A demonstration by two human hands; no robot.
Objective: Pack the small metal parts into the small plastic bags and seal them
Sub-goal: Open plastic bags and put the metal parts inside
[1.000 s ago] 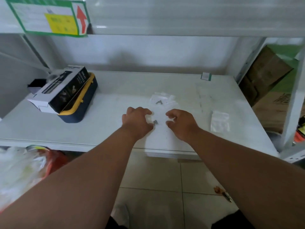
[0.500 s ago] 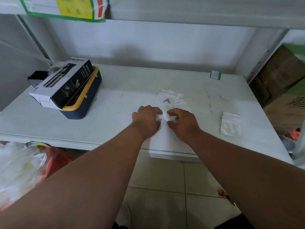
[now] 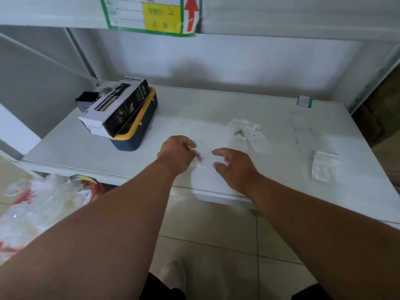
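On shelf [image 3: 216, 109], hands now apart, left hand [image 3: 176, 153] gripping bag [image 3: 200, 158], right hand [image 3: 234, 167] released

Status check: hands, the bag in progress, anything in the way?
Left hand pinching small bag, metal parts inside. Right hand open beside it. Seal state unclear. Nothing in the way.

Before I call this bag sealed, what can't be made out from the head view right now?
- Bag between the hands: clear on white, motion-blurred; its seal state is unreadable.
- Metal parts: too small to count; whether they are inside the bag is unclear.
- Left hand fingertips: curled under, hidden by the hand itself.
- Bags further back: overlapping; their number is unclear.
- Shelf label: blurred, cut by the top edge.
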